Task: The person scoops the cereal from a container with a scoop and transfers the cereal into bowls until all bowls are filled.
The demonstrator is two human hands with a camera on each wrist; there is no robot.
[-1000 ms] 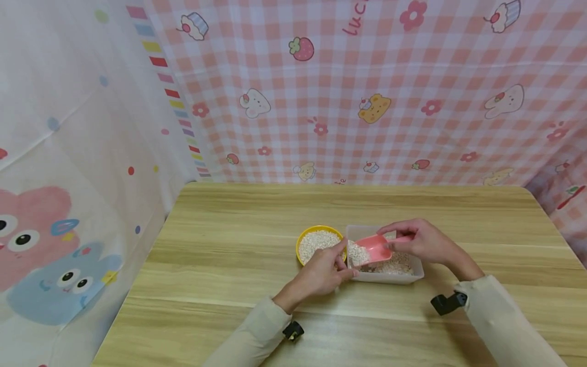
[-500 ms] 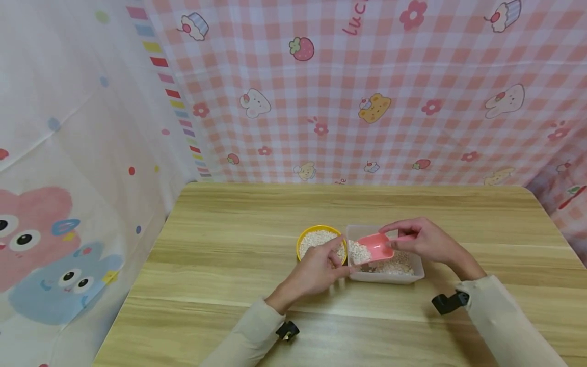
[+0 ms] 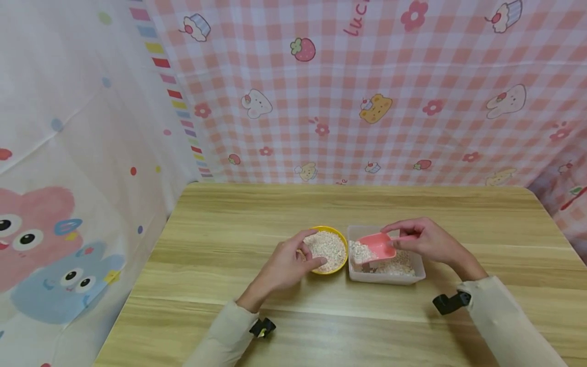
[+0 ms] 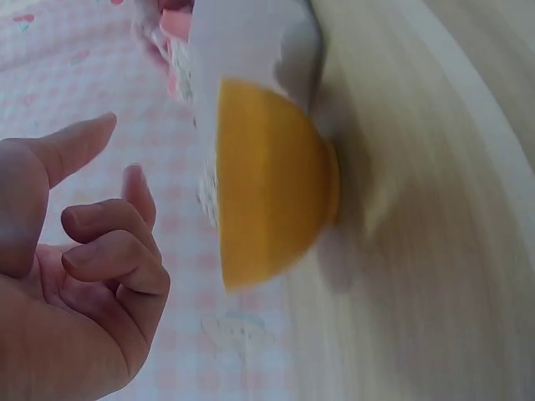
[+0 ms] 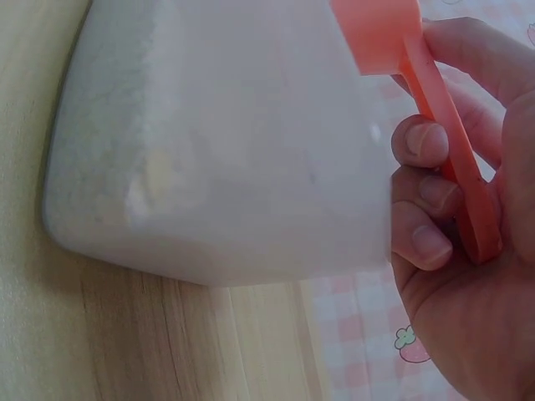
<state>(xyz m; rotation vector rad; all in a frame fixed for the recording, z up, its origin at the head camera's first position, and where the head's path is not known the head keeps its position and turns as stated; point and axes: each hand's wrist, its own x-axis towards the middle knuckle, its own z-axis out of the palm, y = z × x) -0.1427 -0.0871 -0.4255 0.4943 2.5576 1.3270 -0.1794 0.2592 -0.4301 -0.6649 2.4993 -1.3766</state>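
Observation:
With its fingers curled round the handle, my right hand [image 3: 428, 242] holds a pink scoop [image 3: 379, 246] loaded with oat flakes [image 3: 361, 252]. The scoop is over a translucent white plastic box [image 3: 385, 278], which has more oats inside. Left of the box stands a yellow bowl [image 3: 343, 243] full of oats. My left hand [image 3: 286, 265] hovers at the bowl's left side, its fingers loosely bent and holding nothing. In the left wrist view, a gap shows between this hand [image 4: 92, 267] and the bowl [image 4: 272, 188]. The right wrist view shows the scoop handle [image 5: 451, 142] in the fingers beside the box wall [image 5: 251, 167].
Everything stands on a wood-grain table [image 3: 238, 219]. A pink checked cloth [image 3: 348, 102] hangs behind it, and a white cartoon-printed cloth [image 3: 91, 178] hangs at the left. Dark wrist cameras sit below both hands.
My left hand has moved left, from between the bowl and the box to the bowl's left side. The right hand and the loaded scoop have stayed almost still.

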